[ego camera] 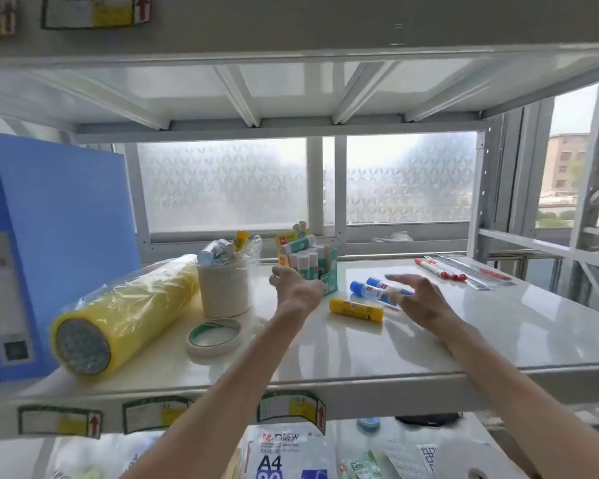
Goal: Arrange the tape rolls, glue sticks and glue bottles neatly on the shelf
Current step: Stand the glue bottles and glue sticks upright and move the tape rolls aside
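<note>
On the white shelf lie a yellow glue stick and two blue-capped glue sticks. My right hand hovers over the blue-capped pair, fingers spread, holding nothing. My left hand reaches toward a green box of white glue sticks, fingers apart. A flat tape roll lies near the front. Behind it a tall stack of white tape rolls holds glue sticks under plastic wrap. A long yellow sleeve of tape rolls lies on its side at left.
A blue file box stands at the far left. Red-capped pens and a clear packet lie at the back right. A shelf board runs overhead. The lower shelf holds A4 paper and small packets.
</note>
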A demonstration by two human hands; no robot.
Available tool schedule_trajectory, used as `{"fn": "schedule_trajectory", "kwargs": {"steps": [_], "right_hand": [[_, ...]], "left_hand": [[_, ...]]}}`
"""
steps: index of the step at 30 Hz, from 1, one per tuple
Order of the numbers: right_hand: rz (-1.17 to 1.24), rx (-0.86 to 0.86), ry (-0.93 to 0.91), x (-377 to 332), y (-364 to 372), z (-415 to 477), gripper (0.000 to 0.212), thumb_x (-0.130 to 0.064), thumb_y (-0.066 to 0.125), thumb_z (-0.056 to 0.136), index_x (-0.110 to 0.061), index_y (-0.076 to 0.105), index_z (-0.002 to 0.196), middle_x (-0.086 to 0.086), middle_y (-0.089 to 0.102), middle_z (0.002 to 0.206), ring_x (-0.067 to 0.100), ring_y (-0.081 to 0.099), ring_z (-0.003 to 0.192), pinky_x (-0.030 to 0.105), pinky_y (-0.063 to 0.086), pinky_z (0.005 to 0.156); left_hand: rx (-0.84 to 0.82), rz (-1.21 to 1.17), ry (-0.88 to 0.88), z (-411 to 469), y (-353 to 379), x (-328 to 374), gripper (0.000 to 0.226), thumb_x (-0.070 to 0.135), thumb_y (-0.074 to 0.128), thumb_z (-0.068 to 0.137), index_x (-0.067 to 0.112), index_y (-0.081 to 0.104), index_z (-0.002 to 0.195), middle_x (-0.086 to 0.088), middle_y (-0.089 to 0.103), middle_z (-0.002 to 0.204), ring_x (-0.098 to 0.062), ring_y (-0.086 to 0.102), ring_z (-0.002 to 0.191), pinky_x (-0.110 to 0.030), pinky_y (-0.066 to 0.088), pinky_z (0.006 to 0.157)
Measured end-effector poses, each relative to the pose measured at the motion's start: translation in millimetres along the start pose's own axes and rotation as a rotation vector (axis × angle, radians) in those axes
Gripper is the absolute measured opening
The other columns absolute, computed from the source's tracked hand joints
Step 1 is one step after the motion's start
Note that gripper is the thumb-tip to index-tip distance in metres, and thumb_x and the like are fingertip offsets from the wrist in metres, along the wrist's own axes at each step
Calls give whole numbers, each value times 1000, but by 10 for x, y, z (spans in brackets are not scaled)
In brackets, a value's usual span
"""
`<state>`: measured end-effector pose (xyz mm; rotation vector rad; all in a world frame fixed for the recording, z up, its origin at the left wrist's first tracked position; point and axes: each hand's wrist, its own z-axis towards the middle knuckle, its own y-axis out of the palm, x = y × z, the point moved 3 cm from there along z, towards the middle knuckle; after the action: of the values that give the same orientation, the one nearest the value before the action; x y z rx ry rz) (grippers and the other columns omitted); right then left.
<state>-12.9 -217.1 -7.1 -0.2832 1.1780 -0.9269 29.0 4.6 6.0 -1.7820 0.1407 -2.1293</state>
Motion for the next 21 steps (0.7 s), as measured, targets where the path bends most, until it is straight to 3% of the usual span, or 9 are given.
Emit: {"fn": "schedule_trajectory", "kwargs": {"steps": [4,8,12,16,21], "right_hand": [[-104,-175,-12,22,91,-48,39,-26,61,92,-26,62,130,7,47,149,26,44,135,33,31,110],[-115,-139,-11,51,84,-19,36,-21,60,92,-24,65,128,7,54,142,24,51,128,30,35,105],[-152,-122,-27,53,104,-4,37,-22,58,93,-24,63,130,5,55,140,24,54,124,30,38,104],[-172,-95,16,49,97,-46,38,-24,56,94,-24,61,132,7,58,137,26,57,119,34,43,102],[-232,-44,39,132,-118,-259,38,-23,54,94,-22,62,132,10,65,125,27,62,108,30,45,88]], "left_hand": [[-1,7,-191,302,193,-105,96,18,79,78,-2,15,147,-22,35,146,-35,40,136,-40,40,112],[13,-1,-233,581,279,-317,77,37,77,79,2,41,138,-17,55,137,-34,53,127,-45,46,106],[17,22,-198,651,286,-336,55,25,69,87,6,46,134,-15,58,134,-33,56,124,-42,49,103],[-1,61,-213,642,275,-302,50,18,63,87,5,48,132,-17,59,132,-34,58,120,-42,51,100],[-51,129,-173,674,397,-154,40,7,58,89,-1,55,128,-18,61,128,-34,58,120,-36,49,97]]}}
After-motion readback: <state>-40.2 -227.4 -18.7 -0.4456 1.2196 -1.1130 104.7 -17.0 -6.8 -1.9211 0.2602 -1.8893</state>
